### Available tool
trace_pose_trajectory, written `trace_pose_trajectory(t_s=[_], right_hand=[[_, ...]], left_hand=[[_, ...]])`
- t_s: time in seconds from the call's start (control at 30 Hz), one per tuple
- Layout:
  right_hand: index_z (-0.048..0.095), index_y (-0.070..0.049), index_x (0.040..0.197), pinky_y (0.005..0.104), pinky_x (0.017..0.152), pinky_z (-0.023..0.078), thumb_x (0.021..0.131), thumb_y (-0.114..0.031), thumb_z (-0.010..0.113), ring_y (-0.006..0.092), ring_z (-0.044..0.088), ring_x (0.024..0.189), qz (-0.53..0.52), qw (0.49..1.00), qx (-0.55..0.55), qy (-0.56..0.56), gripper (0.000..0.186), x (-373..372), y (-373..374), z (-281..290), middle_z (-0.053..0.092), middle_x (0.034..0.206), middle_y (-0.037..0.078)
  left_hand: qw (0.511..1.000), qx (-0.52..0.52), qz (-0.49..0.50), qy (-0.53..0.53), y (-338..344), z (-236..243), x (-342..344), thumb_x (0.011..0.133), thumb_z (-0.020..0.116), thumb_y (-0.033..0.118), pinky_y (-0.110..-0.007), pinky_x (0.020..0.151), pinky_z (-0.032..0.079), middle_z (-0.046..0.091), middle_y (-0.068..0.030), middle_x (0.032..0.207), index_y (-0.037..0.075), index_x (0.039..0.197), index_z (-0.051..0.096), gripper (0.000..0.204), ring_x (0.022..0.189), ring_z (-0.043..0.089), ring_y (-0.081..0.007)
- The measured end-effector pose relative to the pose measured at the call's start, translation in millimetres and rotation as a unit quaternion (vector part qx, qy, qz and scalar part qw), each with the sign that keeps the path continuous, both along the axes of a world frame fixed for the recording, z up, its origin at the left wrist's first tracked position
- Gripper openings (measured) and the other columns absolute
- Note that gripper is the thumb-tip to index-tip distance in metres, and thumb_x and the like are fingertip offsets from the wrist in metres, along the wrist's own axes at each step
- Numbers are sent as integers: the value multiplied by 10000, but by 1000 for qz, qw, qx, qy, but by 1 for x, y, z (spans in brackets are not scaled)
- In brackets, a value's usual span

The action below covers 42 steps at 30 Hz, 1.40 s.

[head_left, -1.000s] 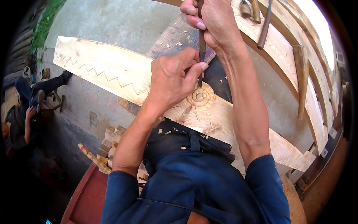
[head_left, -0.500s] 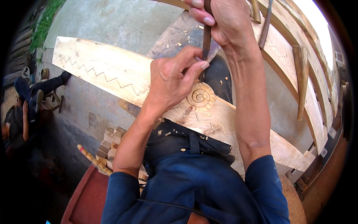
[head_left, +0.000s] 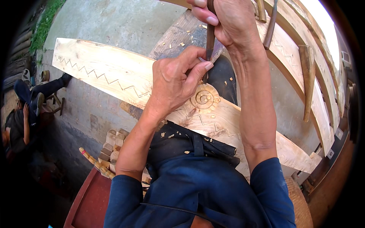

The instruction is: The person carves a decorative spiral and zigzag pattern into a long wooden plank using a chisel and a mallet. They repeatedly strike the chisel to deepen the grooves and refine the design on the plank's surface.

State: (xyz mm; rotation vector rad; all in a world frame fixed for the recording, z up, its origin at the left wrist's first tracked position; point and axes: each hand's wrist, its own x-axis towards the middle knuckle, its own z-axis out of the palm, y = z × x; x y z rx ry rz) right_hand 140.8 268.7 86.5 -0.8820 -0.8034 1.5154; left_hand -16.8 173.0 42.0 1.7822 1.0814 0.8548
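Note:
A carving chisel point(head_left: 210, 40) stands almost upright with its edge at the rim of a carved spiral rosette point(head_left: 205, 98). My right hand point(head_left: 232, 22) is closed round the upper part of its wooden handle. Lower down, my left hand point(head_left: 176, 78) pinches the chisel near its metal blade between thumb and forefinger, its heel close to the wood. The rosette is cut into a long pale wooden board point(head_left: 102, 72), which slants from upper left to lower right in front of me. Zigzag lines run along the board on both sides of the rosette. The cutting tip is partly hidden by my fingers.
Wood chips lie on a worn plank point(head_left: 176, 36) beyond the board and on my dark apron point(head_left: 178, 138). A wooden mallet point(head_left: 307, 81) and other tool handles rest on curved boards point(head_left: 319, 72) at right. At far left a person point(head_left: 24, 110) sits; small wooden blocks point(head_left: 112, 142) are nearer.
Almost nothing differs. Both hands keep the same hold on the chisel, and the view has shifted very slightly.

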Motion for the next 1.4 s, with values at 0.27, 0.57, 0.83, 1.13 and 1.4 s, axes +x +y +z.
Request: trace_pose_trajectory(t_s=[0.27, 0.57, 0.83, 1.13, 1.4], right_hand=[[474, -137, 871, 216, 348, 294, 1159, -611, 423, 79, 386, 402, -8, 1000, 13, 6, 557, -1, 2, -10, 529, 616, 42], [462, -146, 871, 224, 352, 284, 1169, -599, 398, 82, 386, 410, -2, 1000, -11, 15, 546, -1, 2, -23, 535, 622, 44], [466, -145, 865, 226, 375, 284, 1165, -607, 407, 75, 387, 440, -11, 997, -66, 45, 554, 2, -2, -30, 522, 637, 34], [481, -137, 893, 219, 365, 268, 1149, -614, 454, 82, 375, 429, -2, 988, -83, 133, 542, 22, 3, -11, 536, 659, 52], [492, -145, 859, 220, 347, 269, 1134, -652, 453, 85, 375, 407, -18, 996, -38, 85, 579, 16, 2, -15, 532, 631, 51]], left_hand=[[1000, 23, 13, 8, 0, -5, 3, 974, 792, 157, -367, 557, 533, 751, -90, 738, 78, 1013, 713, 118, 618, 745, -271], [999, 9, 5, 45, 0, -3, 3, 964, 783, 154, -381, 541, 513, 739, -95, 730, 65, 979, 696, 125, 567, 702, -287], [997, 7, -8, 77, 1, 4, 2, 957, 785, 155, -383, 552, 510, 737, -104, 739, 61, 966, 706, 123, 581, 705, -287], [995, -76, -3, -65, -3, 10, -1, 1043, 730, 109, -285, 636, 581, 787, -68, 781, 6, 1088, 770, 119, 705, 769, -135], [999, -28, 13, -34, -3, -3, 2, 976, 806, 112, -287, 583, 534, 757, -88, 706, 21, 1069, 779, 133, 610, 718, -130]])
